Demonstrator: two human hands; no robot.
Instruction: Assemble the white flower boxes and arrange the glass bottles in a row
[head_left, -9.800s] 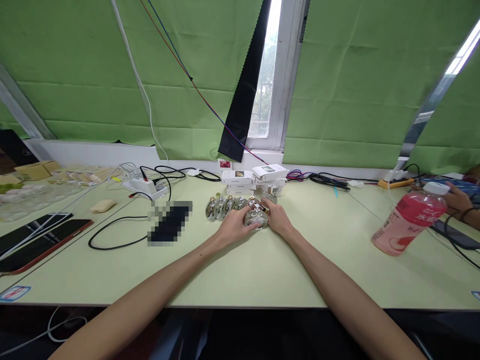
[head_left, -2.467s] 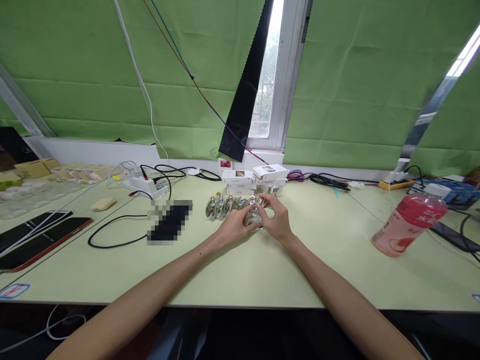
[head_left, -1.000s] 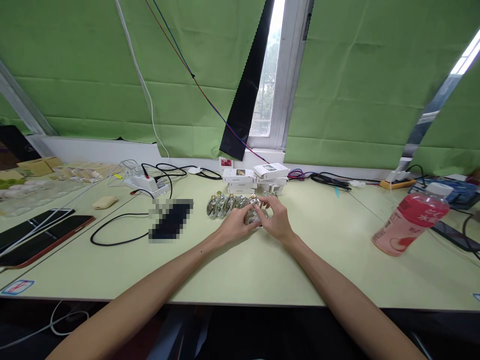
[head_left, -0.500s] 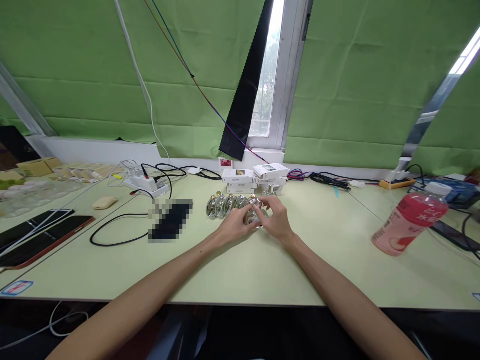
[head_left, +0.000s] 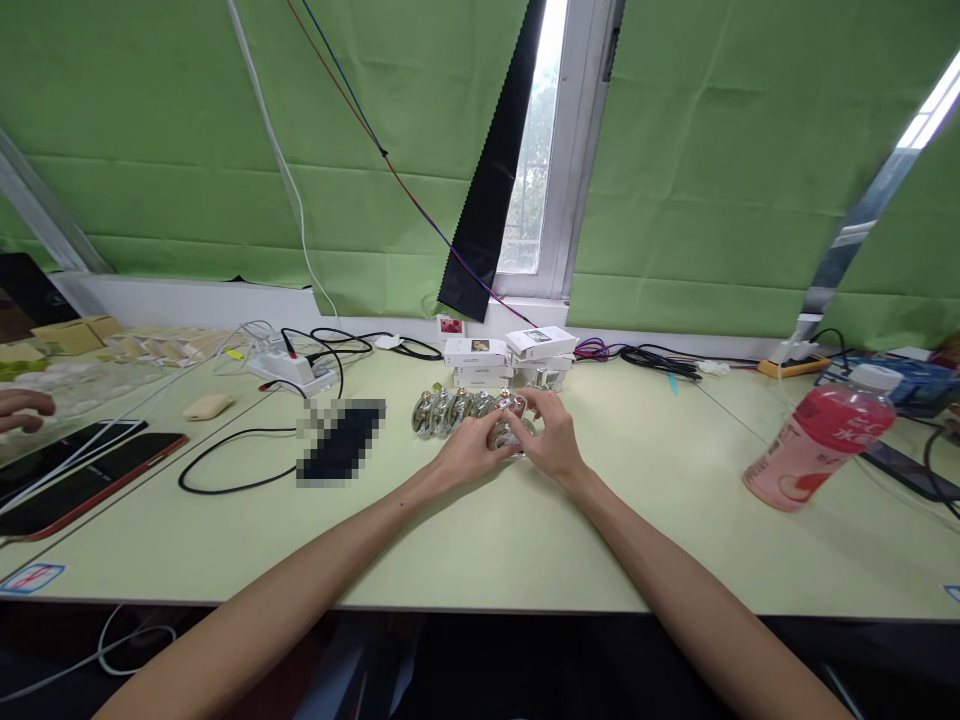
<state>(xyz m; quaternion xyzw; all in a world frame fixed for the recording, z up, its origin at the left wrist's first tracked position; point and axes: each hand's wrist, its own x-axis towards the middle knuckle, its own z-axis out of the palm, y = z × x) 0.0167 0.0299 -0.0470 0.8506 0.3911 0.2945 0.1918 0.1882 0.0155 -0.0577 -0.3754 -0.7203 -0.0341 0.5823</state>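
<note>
We locate the glass bottle at the table, in front of the right end of a row of similar bottles. Our left hand clasps its left side between thumb and fingers. Our right hand meets the upper right side, thumb at the top; we cannot tell whether it grips. Behind the row, we find stacked white boxes. A pink drink bottle stands well apart, right. Another person's hand enters at far left.

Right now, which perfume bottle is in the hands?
The frontmost perfume bottle, between left hand and right hand; the other bottles stand farther back, lined up.
</note>
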